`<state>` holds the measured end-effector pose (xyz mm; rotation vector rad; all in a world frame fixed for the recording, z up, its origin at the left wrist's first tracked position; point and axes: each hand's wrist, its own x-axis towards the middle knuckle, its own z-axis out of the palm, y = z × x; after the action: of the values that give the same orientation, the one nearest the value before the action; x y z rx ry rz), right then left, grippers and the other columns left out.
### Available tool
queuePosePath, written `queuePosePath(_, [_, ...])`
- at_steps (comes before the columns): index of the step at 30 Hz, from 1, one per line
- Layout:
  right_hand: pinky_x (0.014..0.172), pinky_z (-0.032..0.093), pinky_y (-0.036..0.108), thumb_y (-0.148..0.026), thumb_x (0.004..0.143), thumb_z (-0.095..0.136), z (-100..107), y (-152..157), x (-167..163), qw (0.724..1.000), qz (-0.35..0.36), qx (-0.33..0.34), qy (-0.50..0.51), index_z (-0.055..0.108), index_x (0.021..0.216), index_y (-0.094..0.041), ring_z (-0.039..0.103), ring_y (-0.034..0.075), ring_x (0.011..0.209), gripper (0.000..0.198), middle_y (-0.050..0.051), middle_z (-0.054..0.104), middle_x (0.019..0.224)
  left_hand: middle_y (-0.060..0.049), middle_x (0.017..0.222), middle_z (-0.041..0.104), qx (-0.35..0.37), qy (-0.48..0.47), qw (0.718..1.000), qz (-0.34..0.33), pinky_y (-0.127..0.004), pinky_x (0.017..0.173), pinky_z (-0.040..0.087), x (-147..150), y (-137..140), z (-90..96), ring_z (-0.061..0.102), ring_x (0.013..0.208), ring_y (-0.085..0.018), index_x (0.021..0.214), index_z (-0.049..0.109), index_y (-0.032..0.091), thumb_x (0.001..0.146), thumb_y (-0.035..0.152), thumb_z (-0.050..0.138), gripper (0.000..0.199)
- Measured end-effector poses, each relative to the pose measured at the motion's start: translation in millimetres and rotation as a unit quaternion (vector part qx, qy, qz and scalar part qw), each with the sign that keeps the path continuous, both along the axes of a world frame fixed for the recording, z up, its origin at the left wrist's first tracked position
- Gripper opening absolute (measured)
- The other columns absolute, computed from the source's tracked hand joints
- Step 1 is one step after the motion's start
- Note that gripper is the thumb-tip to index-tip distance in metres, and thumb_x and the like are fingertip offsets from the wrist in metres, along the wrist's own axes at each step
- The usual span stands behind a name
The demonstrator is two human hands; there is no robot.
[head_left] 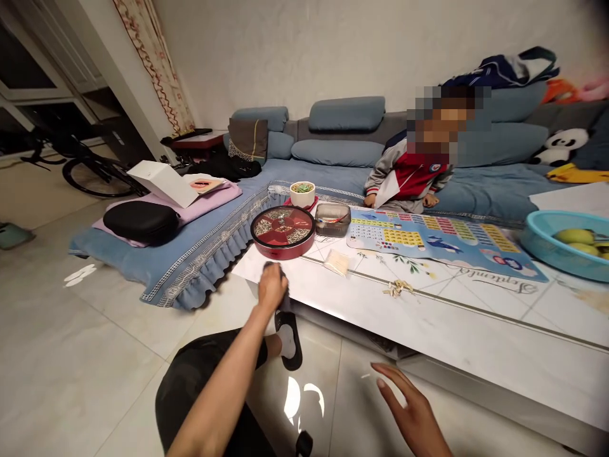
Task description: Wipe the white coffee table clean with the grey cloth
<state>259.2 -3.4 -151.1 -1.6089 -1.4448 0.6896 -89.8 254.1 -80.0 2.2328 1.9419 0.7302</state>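
Observation:
My left hand (pixel 271 287) is closed around a dark cloth (pixel 285 301) at the near left corner of the low white table (pixel 323 292). Part of the cloth shows above the fingers and part hangs below them; the rest is hidden in the grip. Just behind that hand sits a round dark red lidded box (pixel 283 232) with a patterned top. My right hand (pixel 410 409) hovers over the floor in front of the table, fingers apart, holding nothing. Nearer the table's middle lie a small clear packet (pixel 337 262) and a little heap of pale scraps (pixel 398 289).
Behind the red box stand a white bowl (pixel 302 195) and a clear brown container (pixel 332 220). A printed learning sheet (pixel 438 244) and a blue basin (pixel 547 247) of fruit lie rightward. Another person (pixel 410 174) sits on the blue sofa (pixel 200 235).

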Motion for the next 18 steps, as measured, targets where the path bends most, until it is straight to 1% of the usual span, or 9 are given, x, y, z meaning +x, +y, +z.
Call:
queuePosePath(2, [0.106, 0.064, 0.05, -0.057, 0.104, 0.059, 32.4, 49.4, -25.1, 0.999, 0.04, 0.017, -0.013, 0.083, 0.12, -0.031, 0.075, 0.034, 0.123, 0.039, 0.009, 0.08, 0.13, -0.011, 0.125, 0.07, -0.004, -0.001, 0.997, -0.083, -0.042, 0.11, 0.05, 31.8, -19.3, -13.0, 0.062, 0.121, -0.029, 0.128, 0.058, 0.021, 0.098, 0.017, 0.061, 0.03])
queuePosePath(4, [0.113, 0.058, 0.047, -0.051, 0.108, 0.052, 65.8, 109.8, -44.7, 0.996, 0.052, 0.045, -0.051, 0.08, 0.12, -0.025, 0.072, 0.031, 0.126, 0.04, 0.011, 0.078, 0.132, -0.005, 0.128, 0.071, -0.011, -0.004, 0.988, -0.152, -0.037, 0.112, 0.049, 34.7, -25.3, -17.2, 0.063, 0.124, -0.026, 0.125, 0.061, 0.027, 0.096, 0.02, 0.065, 0.03])
queuePosePath(6, [0.12, 0.051, 0.044, -0.041, 0.109, 0.05, 93.6, 172.5, -57.5, 0.99, 0.026, 0.032, -0.132, 0.074, 0.132, -0.017, 0.067, 0.031, 0.133, 0.041, 0.015, 0.073, 0.139, -0.005, 0.13, 0.071, -0.017, -0.008, 0.985, -0.169, -0.037, 0.112, 0.05, 6.4, -11.9, -12.3, 0.064, 0.123, -0.025, 0.125, 0.061, 0.028, 0.093, 0.018, 0.066, 0.034])
queuePosePath(8, [0.121, 0.047, 0.043, -0.037, 0.11, 0.049, 113.1, 228.5, -63.7, 0.972, -0.023, -0.067, -0.222, 0.061, 0.149, -0.008, 0.06, 0.033, 0.141, 0.05, 0.022, 0.062, 0.153, -0.011, 0.126, 0.07, -0.017, -0.012, 0.991, -0.131, -0.044, 0.109, 0.052, -37.5, 16.0, -2.4, 0.065, 0.119, -0.03, 0.122, 0.06, 0.023, 0.091, 0.016, 0.062, 0.032])
queuePosePath(10, [0.117, 0.048, 0.043, -0.036, 0.109, 0.053, 125.0, 273.0, -65.0, 0.95, -0.054, -0.158, -0.265, 0.053, 0.156, -0.004, 0.057, 0.036, 0.144, 0.056, 0.027, 0.056, 0.158, -0.017, 0.12, 0.069, -0.011, -0.012, 0.998, -0.068, -0.053, 0.107, 0.052, -74.7, 46.0, 6.9, 0.064, 0.115, -0.036, 0.118, 0.059, 0.019, 0.092, 0.017, 0.058, 0.027])
queuePosePath(12, [0.112, 0.051, 0.042, -0.034, 0.102, 0.067, 131.3, 305.0, -63.5, 0.94, -0.059, -0.203, -0.267, 0.056, 0.152, -0.006, 0.056, 0.038, 0.144, 0.058, 0.027, 0.057, 0.156, -0.021, 0.116, 0.067, -0.002, -0.011, 1.0, -0.014, -0.06, 0.106, 0.051, -89.6, 64.8, 10.7, 0.063, 0.115, -0.041, 0.116, 0.057, 0.017, 0.094, 0.019, 0.053, 0.023])
queuePosePath(14, [0.105, 0.053, 0.041, -0.03, 0.089, 0.083, 133.7, 325.5, -62.0, 0.937, -0.052, -0.231, -0.256, 0.065, 0.141, -0.009, 0.06, 0.038, 0.14, 0.059, 0.026, 0.063, 0.148, -0.022, 0.114, 0.065, 0.009, -0.01, 1.0, 0.014, -0.063, 0.106, 0.049, -80.8, 64.7, 7.3, 0.062, 0.115, -0.043, 0.116, 0.056, 0.016, 0.096, 0.019, 0.049, 0.021])
queuePosePath(16, [0.097, 0.054, 0.04, -0.028, 0.078, 0.092, 133.6, 335.3, -62.4, 0.935, -0.041, -0.258, -0.241, 0.072, 0.127, -0.012, 0.067, 0.037, 0.129, 0.055, 0.023, 0.071, 0.135, -0.02, 0.115, 0.065, 0.015, -0.009, 1.0, -0.004, -0.061, 0.107, 0.05, -57.9, 46.5, -0.9, 0.062, 0.116, -0.04, 0.118, 0.055, 0.017, 0.098, 0.018, 0.047, 0.022])
queuePosePath(18, [0.093, 0.054, 0.039, -0.03, 0.073, 0.096, 131.7, 334.5, -64.5, 0.937, -0.036, -0.263, -0.225, 0.074, 0.114, -0.013, 0.069, 0.038, 0.123, 0.05, 0.021, 0.075, 0.125, -0.015, 0.121, 0.067, 0.014, -0.006, 0.998, -0.068, -0.052, 0.11, 0.051, -32.7, 19.6, -9.7, 0.063, 0.12, -0.035, 0.122, 0.056, 0.021, 0.098, 0.018, 0.05, 0.024])
